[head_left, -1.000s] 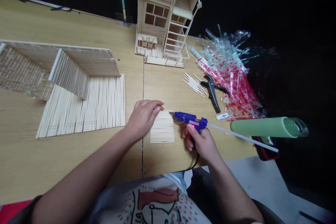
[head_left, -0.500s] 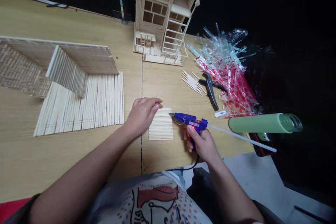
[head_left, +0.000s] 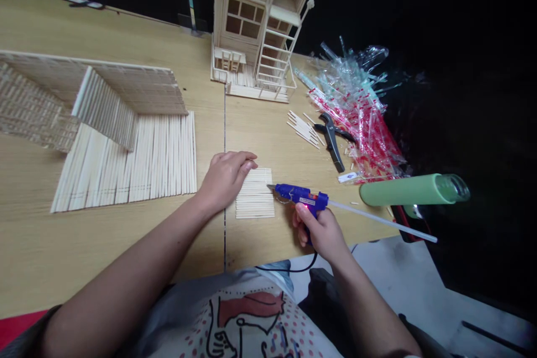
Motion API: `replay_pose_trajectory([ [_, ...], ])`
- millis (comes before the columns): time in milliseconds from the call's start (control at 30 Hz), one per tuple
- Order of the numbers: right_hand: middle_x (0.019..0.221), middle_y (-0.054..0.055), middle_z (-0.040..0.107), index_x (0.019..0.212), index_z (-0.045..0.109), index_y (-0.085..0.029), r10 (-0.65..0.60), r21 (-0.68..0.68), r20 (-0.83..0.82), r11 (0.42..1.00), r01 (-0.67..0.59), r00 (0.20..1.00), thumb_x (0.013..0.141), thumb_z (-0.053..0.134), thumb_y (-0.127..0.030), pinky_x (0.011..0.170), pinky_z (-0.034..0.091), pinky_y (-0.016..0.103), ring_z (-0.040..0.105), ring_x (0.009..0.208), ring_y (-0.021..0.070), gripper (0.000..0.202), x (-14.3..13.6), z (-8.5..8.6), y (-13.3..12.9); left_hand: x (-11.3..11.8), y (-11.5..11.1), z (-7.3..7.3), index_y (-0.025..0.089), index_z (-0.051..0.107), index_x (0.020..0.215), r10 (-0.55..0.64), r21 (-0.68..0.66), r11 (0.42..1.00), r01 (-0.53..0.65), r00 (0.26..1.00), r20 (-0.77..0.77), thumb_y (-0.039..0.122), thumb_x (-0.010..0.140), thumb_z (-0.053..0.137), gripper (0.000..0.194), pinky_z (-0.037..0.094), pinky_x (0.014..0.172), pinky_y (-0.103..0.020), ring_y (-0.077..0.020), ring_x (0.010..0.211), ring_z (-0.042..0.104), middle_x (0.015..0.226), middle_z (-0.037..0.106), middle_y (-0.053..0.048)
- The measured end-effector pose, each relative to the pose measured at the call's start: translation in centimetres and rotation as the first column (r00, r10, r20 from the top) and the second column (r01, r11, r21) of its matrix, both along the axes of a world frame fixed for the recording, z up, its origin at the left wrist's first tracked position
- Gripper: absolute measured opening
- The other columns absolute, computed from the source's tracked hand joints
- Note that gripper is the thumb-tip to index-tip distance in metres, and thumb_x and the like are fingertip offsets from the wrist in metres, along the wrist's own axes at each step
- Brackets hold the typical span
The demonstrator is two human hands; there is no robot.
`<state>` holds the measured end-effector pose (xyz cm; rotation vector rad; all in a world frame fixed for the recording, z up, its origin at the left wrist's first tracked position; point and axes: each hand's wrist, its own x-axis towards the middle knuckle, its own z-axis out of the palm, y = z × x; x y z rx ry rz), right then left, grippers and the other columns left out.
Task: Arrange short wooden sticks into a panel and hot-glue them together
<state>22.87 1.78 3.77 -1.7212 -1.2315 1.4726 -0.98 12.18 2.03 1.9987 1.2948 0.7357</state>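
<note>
A small panel of thin wooden sticks (head_left: 254,198) lies flat on the table, its sticks side by side. My left hand (head_left: 226,179) rests at its upper left corner, fingers stretched out together and thumb near the index finger. In my right hand (head_left: 321,229) is a blue hot glue gun (head_left: 296,194), gripped by its handle, with a small red light glowing. Its nozzle is at the panel's right side, over the stick ends; contact cannot be made out. A clear glue stick (head_left: 377,219) juts from the gun's back, and a dark cord hangs below.
On the left stands a stick-built structure with walls and floor (head_left: 168,162). A stick model house (head_left: 247,39) stands at the back. To the right lie black cutters (head_left: 332,142), loose sticks (head_left: 302,130), plastic wrappers (head_left: 364,112) and a green bottle (head_left: 403,190).
The glue gun's nozzle has moved slightly toward me along the panel's right side. My left hand keeps its place on the panel. The whole view has shifted a little.
</note>
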Motion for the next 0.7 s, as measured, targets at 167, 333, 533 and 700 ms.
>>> replay_pose_trajectory([
  [167,0.041,-0.002,0.052,0.066,0.057,-0.017,-0.011,-0.009,0.024,1.0,0.011,1.0,0.091,0.053,-0.067,0.04,0.037,0.02,0.05,0.036,0.0109,0.056,0.1,-0.2,-0.5,0.1,0.1,-0.1,0.022,0.064,0.116,0.002,0.007,1.0,-0.002,1.0,0.002,0.033,0.103,0.038,0.031,0.036,0.103,-0.044,-0.0228,0.113,0.063,0.115,0.074,-0.002],
  [333,0.046,-0.001,0.055,0.069,0.059,-0.016,-0.027,-0.003,-0.008,1.0,0.027,1.0,0.09,0.056,-0.066,0.038,0.037,0.02,0.049,0.036,0.0099,0.054,0.0,0.0,-0.8,0.1,0.1,0.0,0.022,0.063,0.115,0.004,0.002,1.0,-0.004,1.0,-0.002,0.032,0.103,0.038,0.03,0.036,0.103,-0.043,-0.0225,0.112,0.062,0.115,0.074,-0.002],
  [533,0.057,0.0,0.061,0.08,0.063,-0.015,-0.05,0.042,0.009,0.998,0.049,0.999,0.092,0.055,-0.064,0.037,0.037,0.021,0.047,0.035,0.0087,0.051,-0.3,0.5,-1.3,0.1,0.0,0.0,0.022,0.064,0.115,0.001,0.001,1.0,-0.001,1.0,0.005,0.032,0.103,0.037,0.031,0.035,0.104,-0.044,-0.0228,0.113,0.062,0.116,0.074,-0.002],
  [700,0.04,-0.002,0.051,0.077,0.065,-0.016,0.009,0.058,0.157,0.998,-0.018,0.988,0.094,0.049,-0.065,0.042,0.04,0.022,0.049,0.037,0.0125,0.054,-0.1,0.5,-1.7,0.1,0.0,-0.1,0.022,0.063,0.116,-0.005,0.001,1.0,0.005,1.0,0.006,0.034,0.103,0.036,0.032,0.035,0.105,-0.044,-0.0228,0.113,0.062,0.115,0.074,-0.003],
])
